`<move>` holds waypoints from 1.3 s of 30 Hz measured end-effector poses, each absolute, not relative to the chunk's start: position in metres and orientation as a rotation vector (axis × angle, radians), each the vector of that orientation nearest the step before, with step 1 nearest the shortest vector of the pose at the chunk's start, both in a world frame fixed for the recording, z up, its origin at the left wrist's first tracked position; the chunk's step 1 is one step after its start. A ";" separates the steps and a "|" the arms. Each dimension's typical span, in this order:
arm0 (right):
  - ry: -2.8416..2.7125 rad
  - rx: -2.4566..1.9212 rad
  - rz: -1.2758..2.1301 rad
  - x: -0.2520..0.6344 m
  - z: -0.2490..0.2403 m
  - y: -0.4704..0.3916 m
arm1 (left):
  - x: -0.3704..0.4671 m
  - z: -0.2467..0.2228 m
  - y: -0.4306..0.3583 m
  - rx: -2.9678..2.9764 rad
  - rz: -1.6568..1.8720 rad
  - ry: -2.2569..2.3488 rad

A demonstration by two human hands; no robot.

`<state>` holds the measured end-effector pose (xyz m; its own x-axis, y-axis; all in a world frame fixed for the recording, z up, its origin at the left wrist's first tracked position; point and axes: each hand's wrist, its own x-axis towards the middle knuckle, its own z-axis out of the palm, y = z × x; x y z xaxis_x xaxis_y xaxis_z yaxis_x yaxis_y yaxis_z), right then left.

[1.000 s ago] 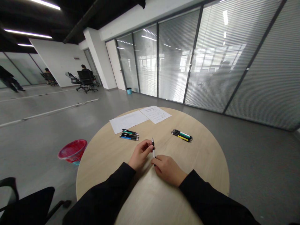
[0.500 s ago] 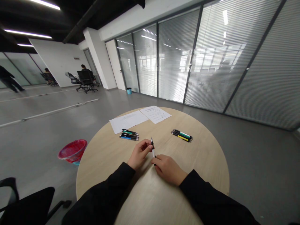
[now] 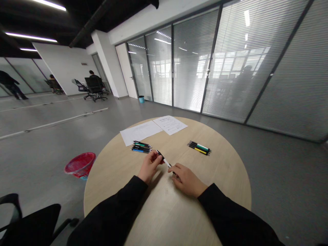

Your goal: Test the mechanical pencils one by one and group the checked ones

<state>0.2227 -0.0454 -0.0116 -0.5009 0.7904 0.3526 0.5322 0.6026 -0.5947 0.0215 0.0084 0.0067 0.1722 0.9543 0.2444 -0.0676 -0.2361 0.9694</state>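
Note:
Over the middle of the round table I hold a white and black pen slantwise, its tip up to the left. My left hand pinches it near the tip between thumb and fingers. At its lower end, the fingers of my right hand are closed around the black part and partly hide it. Beyond my left hand lies a group of several pens with black, green and blue barrels. Several more pens, among them a green and a yellow one, lie side by side at the right.
Two printed sheets, a left paper and a right paper, lie at the table's far edge. A red basket stands on the floor at left, near a black chair. People and office chairs are farther back.
The pen has turned from nearly upright in view to a slant, its tip swinging left. My left hand has shifted slightly left, my right hand slightly right.

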 end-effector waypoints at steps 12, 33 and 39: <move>-1.666 -1.063 1.077 0.235 -0.030 -0.023 | 0.020 0.002 0.009 1.241 1.243 0.790; -1.697 -1.364 0.552 0.307 -0.034 0.001 | 0.013 -0.005 0.007 2.233 0.719 1.190; -1.774 -1.487 0.267 0.342 -0.038 0.001 | 0.013 -0.002 0.005 2.461 0.550 1.191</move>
<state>0.3419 0.0006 -0.0377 -0.0012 0.9035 0.4286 0.7373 0.2903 -0.6100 0.0129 0.0046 -0.0021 0.5710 0.7986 0.1901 0.6624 -0.5850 0.4679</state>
